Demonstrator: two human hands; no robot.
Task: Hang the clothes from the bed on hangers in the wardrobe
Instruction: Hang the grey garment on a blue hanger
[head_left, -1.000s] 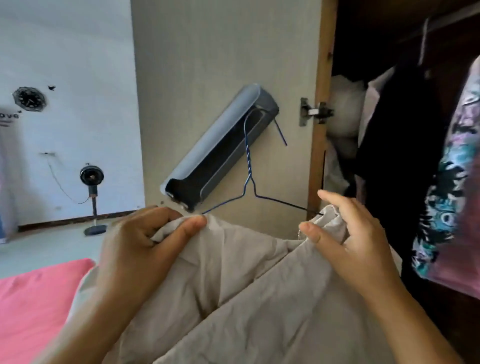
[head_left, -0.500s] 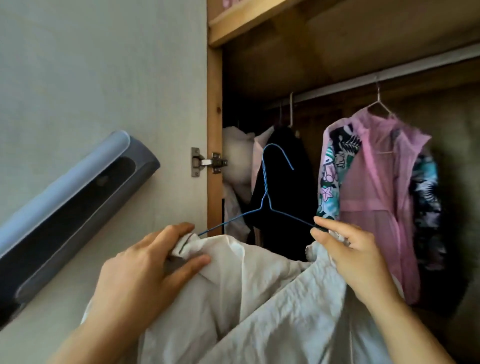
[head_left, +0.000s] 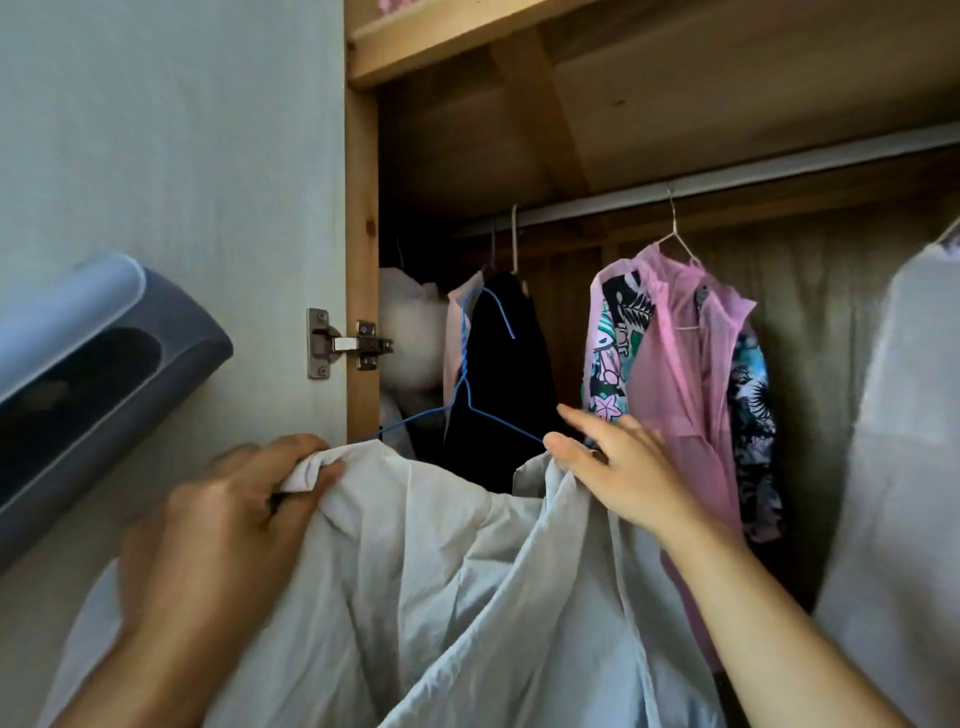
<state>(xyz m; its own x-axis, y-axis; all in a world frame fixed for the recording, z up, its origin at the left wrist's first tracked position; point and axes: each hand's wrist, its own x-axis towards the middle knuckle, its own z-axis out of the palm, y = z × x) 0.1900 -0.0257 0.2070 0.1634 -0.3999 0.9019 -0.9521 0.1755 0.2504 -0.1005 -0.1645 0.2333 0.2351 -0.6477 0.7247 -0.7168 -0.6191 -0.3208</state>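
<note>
Wooden wardrobe (head_left: 363, 260) stands open ahead, metal rail (head_left: 727, 182) across the upper right with a pink patterned jacket (head_left: 675, 374) hanging mid-frame. My left hand (head_left: 223, 525) grips one shoulder of the pale grey cotton shirt (head_left: 441, 597), lower centre, draped over a thin blue wire hanger (head_left: 467, 364). My right hand (head_left: 618, 467) pinches the other shoulder.
</note>
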